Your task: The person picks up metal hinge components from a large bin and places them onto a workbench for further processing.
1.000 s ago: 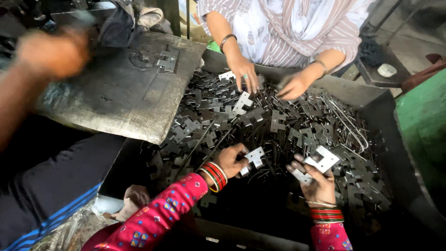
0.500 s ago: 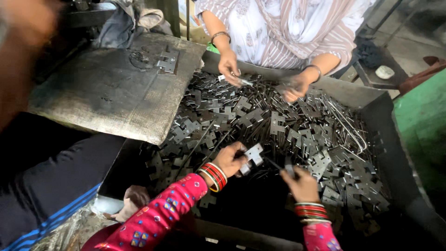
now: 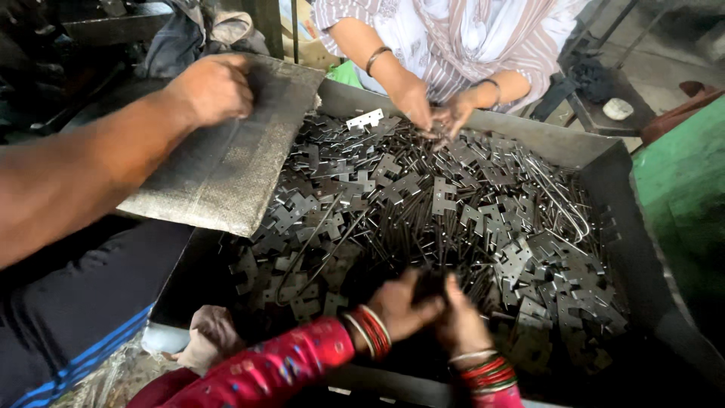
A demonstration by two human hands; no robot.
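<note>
Dark metal tray [image 3: 604,170] under daylight holds flat plates [image 3: 423,196] and rods. Left hand [image 3: 400,306] and right hand [image 3: 457,321], apart half a second ago, now meet at the near heap, fingers curled; blur hides what they pinch. A co-worker's fist [image 3: 215,87] has come onto the mat [image 3: 234,162].

Single head view, looking steeply down, close over metal tray [image 3: 604,162]
</note>
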